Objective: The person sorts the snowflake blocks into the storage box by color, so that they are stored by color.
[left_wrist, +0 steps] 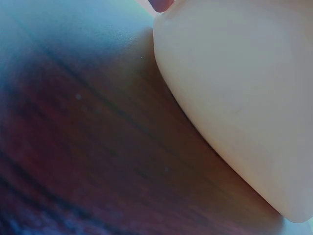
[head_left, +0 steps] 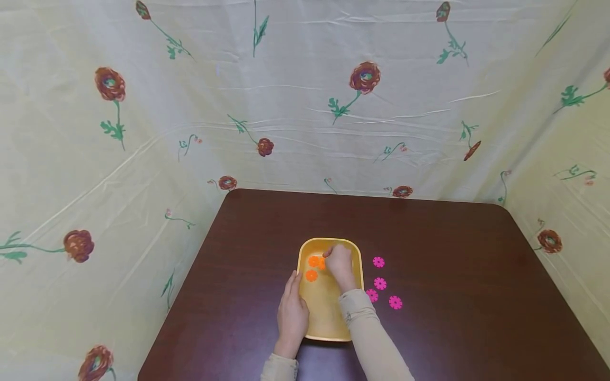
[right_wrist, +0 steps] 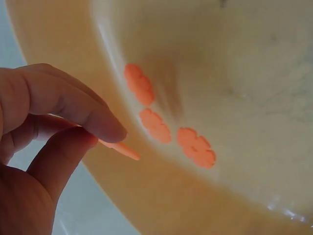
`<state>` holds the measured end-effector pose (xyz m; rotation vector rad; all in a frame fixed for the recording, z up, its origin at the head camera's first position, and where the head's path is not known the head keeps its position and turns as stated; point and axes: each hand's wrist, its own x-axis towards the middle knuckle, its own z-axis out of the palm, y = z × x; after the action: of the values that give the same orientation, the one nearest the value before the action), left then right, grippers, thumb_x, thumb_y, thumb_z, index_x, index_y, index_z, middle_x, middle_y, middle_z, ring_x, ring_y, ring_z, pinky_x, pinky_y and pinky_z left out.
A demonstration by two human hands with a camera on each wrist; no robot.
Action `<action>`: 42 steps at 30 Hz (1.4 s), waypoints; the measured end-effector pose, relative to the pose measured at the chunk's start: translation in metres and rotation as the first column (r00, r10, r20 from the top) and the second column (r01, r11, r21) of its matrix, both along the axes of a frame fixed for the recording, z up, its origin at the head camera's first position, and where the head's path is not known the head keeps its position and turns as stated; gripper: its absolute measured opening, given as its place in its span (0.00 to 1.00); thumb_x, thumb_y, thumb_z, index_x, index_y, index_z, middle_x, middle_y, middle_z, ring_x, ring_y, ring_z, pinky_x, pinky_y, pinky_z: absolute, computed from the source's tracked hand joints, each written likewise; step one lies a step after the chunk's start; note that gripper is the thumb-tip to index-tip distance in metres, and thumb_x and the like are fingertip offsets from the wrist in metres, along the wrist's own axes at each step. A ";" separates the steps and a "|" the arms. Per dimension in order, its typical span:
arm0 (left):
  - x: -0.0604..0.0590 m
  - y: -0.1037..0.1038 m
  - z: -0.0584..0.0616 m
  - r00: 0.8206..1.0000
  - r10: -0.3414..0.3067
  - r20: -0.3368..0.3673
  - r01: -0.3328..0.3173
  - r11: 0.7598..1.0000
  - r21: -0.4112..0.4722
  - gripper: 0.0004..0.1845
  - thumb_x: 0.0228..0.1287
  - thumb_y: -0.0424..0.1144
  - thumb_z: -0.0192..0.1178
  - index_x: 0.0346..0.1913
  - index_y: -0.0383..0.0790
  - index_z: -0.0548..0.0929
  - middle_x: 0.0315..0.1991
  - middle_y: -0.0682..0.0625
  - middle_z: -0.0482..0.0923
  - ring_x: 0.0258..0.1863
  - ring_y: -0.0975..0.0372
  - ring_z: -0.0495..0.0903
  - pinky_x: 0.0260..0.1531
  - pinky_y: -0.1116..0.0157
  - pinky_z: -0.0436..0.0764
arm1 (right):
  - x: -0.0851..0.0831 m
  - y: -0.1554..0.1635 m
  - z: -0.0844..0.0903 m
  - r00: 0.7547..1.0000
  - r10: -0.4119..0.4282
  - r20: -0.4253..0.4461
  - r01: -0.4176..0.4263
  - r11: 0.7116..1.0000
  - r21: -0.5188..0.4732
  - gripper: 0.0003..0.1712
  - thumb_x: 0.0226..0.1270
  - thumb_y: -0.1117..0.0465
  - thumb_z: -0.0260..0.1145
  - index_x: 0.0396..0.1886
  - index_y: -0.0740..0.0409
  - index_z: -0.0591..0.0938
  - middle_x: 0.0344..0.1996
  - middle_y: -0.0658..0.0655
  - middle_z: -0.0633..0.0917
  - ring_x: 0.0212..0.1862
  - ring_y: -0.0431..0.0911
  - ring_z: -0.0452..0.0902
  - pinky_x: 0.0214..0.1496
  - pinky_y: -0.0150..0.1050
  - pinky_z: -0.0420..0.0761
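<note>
A yellow tray [head_left: 329, 317] stands on the dark wooden table [head_left: 452, 248]. My right hand [head_left: 339, 264] is inside its far end and pinches a flat orange flower piece [right_wrist: 122, 149] between thumb and forefinger [right_wrist: 105, 132]. Three more orange flower pieces [right_wrist: 155, 125] lie on the tray's floor [right_wrist: 254, 73] just beyond it; two of them [head_left: 312, 267] show in the head view. My left hand [head_left: 292, 312] rests with straight fingers against the tray's left rim, and the left wrist view shows only the tray's outer wall [left_wrist: 244, 98] and the table [left_wrist: 73, 147].
Several pink flower pieces [head_left: 379, 283] lie on the table just right of the tray. A pale cloth with a flower print [head_left: 305, 106] hangs as a wall behind and on both sides of the table.
</note>
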<state>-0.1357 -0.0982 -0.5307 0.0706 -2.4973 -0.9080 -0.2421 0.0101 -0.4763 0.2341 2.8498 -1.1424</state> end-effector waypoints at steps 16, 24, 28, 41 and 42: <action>-0.002 -0.001 0.001 1.000 -0.009 0.024 0.009 1.000 0.014 0.29 0.48 0.19 0.52 0.58 0.36 0.73 0.59 0.44 0.70 0.50 0.49 0.76 0.40 0.52 0.76 | 0.004 0.000 -0.026 0.995 0.044 0.086 -0.056 0.988 0.146 0.11 0.46 0.72 0.60 0.10 0.60 0.72 0.16 0.57 0.73 0.21 0.48 0.67 0.21 0.36 0.71; -0.002 0.000 0.001 1.000 -0.001 0.000 0.001 1.000 0.007 0.28 0.48 0.19 0.54 0.57 0.35 0.74 0.58 0.44 0.71 0.48 0.48 0.76 0.38 0.51 0.76 | 0.004 -0.001 -0.029 0.997 -0.018 0.080 0.012 0.997 0.076 0.14 0.45 0.73 0.59 0.09 0.57 0.68 0.15 0.56 0.72 0.20 0.49 0.67 0.20 0.36 0.68; -0.002 0.000 0.001 1.000 -0.003 0.006 0.003 1.000 0.008 0.28 0.48 0.20 0.53 0.57 0.35 0.74 0.58 0.44 0.71 0.48 0.48 0.76 0.38 0.51 0.76 | 0.005 -0.002 -0.031 0.995 -0.037 0.090 0.031 0.998 0.058 0.12 0.47 0.73 0.58 0.11 0.58 0.69 0.15 0.55 0.72 0.19 0.47 0.67 0.19 0.35 0.68; 0.001 0.000 0.000 1.000 -0.003 0.013 0.002 1.000 0.010 0.28 0.48 0.19 0.53 0.57 0.35 0.74 0.58 0.43 0.71 0.48 0.48 0.76 0.38 0.51 0.76 | 0.007 -0.003 -0.034 1.000 0.013 0.024 -0.014 0.997 0.077 0.16 0.46 0.75 0.57 0.08 0.56 0.66 0.11 0.52 0.67 0.17 0.45 0.63 0.17 0.34 0.64; 0.001 0.000 0.000 1.000 -0.002 0.013 0.002 1.000 0.010 0.28 0.48 0.19 0.53 0.57 0.35 0.74 0.58 0.43 0.71 0.48 0.48 0.77 0.38 0.51 0.76 | 0.007 -0.004 -0.032 0.999 0.031 0.007 -0.031 0.996 0.078 0.18 0.45 0.76 0.57 0.07 0.55 0.64 0.10 0.51 0.65 0.16 0.44 0.61 0.16 0.33 0.62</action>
<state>-0.1345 -0.0982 -0.5306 0.0772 -2.5052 -0.9234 -0.2349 0.0066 -0.5088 0.1959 2.8852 -1.0245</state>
